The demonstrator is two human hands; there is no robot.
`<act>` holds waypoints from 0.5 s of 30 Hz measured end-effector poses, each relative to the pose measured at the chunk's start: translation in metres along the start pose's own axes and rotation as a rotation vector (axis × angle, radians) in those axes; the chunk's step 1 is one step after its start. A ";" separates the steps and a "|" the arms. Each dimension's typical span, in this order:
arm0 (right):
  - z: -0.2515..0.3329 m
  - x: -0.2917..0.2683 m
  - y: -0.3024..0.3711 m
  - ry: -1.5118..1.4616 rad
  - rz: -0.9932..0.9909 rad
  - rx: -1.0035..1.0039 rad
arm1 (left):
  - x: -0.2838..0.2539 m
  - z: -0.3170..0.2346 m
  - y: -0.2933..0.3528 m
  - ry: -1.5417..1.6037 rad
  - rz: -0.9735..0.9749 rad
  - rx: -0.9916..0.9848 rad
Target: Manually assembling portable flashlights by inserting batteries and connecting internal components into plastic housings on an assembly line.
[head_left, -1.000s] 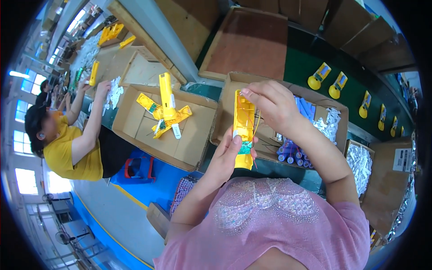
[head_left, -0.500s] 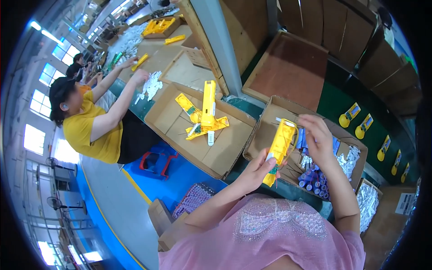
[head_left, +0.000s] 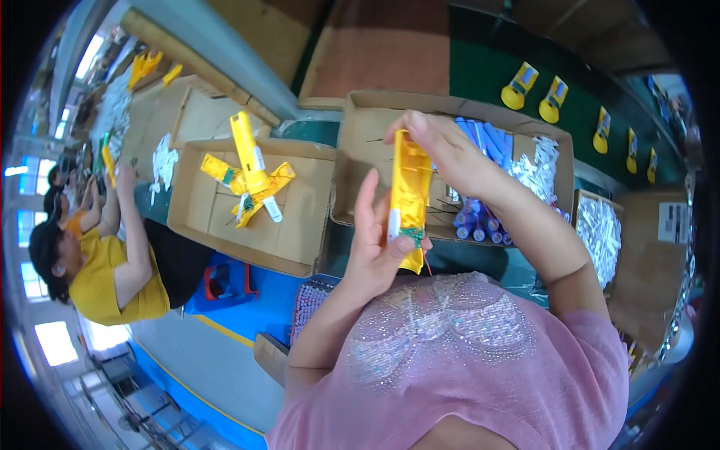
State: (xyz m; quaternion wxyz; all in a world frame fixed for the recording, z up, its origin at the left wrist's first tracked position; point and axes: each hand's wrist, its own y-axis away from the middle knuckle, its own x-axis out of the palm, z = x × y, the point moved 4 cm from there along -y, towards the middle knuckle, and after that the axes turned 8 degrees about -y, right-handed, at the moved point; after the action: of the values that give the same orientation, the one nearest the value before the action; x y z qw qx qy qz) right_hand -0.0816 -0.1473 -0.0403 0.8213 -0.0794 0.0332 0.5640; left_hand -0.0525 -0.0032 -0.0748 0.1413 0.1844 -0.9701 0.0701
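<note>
An open yellow plastic housing (head_left: pixel 411 184) stands nearly upright in front of my chest. A small green circuit board (head_left: pixel 412 235) sits in its lower part, a red wire hangs below, and a white piece shows along its left edge. My left hand (head_left: pixel 376 244) grips the lower end, with the thumb across the front. My right hand (head_left: pixel 450 150) bends over the top end, fingers curled at the rim; its palm hides part of what the fingertips touch. Behind the housing is a cardboard tray (head_left: pixel 367 124) with blue cylindrical cells (head_left: pixel 484 139) and white small parts (head_left: pixel 541 166).
On the left, another cardboard tray (head_left: pixel 300 255) bears several yellow housings (head_left: pixel 251 176). Yellow lamp-shaped pieces (head_left: pixel 519 86) line the green surface at the far right. A box of white strips (head_left: pixel 598 236) stands at right. A co-worker in a yellow shirt (head_left: pixel 112 270) works at left.
My view has swung, so the trays and co-worker sit further left. The housing has turned more upright, and my right hand has come from beside it onto its top end.
</note>
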 end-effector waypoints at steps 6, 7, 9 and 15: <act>0.005 -0.011 0.023 0.003 -0.399 -0.315 | -0.005 0.010 -0.014 0.180 -0.030 -0.069; 0.006 0.000 0.032 0.134 -0.226 -0.214 | -0.007 0.011 -0.010 0.155 -0.063 -0.103; 0.002 0.017 0.043 0.258 -0.047 -0.113 | -0.010 0.019 -0.009 0.076 -0.172 -0.049; -0.004 0.038 0.079 -0.285 0.092 -0.028 | -0.009 0.008 -0.013 0.149 -0.272 -0.024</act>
State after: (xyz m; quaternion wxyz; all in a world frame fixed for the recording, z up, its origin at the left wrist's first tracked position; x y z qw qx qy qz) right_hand -0.1411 -0.0857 -0.0565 0.7897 -0.0084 -0.0883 0.6070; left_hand -0.0416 -0.0138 -0.0841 0.2232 0.3069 -0.9237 0.0519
